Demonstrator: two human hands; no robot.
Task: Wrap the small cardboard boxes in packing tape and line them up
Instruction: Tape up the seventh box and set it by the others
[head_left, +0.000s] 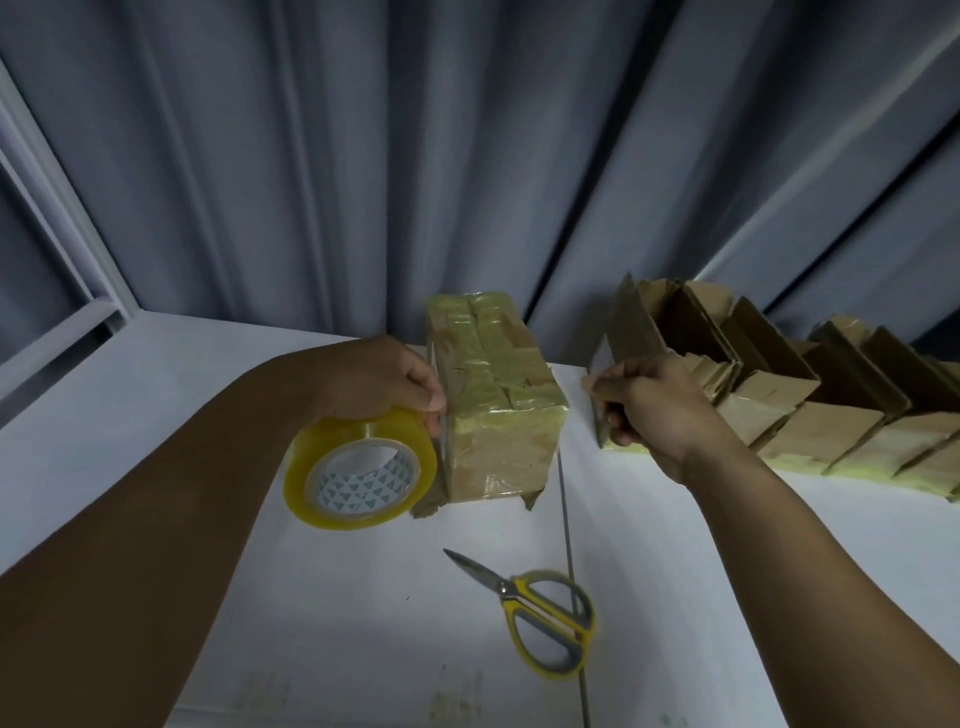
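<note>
A white table (363, 597) runs up to a grey pleated curtain (415, 156) at the far side, with a pale window frame (67, 249) at the far left. A thin dark seam (569, 545) crosses the tabletop from near to far. On it lie yellow-and-grey scissors (530, 608), blades closed and pointing far-left, in the near middle, well apart from both hands and blocking nothing. The left hand (379, 379) has its fingers curled over the top of a tape roll (358, 467), gripping it. The roll is yellowish and clear with a printed white core, tilted so its open centre faces the camera, and sits just beside the left face of the wrapped box (493, 395). Whether a strip of tape joins roll and box cannot be told. The right hand (660, 400) is clamped on the near-left edge of the leftmost box (636, 327) in a row of open boxes (779, 384) along the right, fingers bent round the cardboard. The wrapped box stands in the far middle of the table against the curtain, between the two hands. It is glossy with layered tape, with wrinkled seams on top and loose tape ends at its near bottom corners. The boxes in the row are brown, their flaps up, touching side by side
</note>
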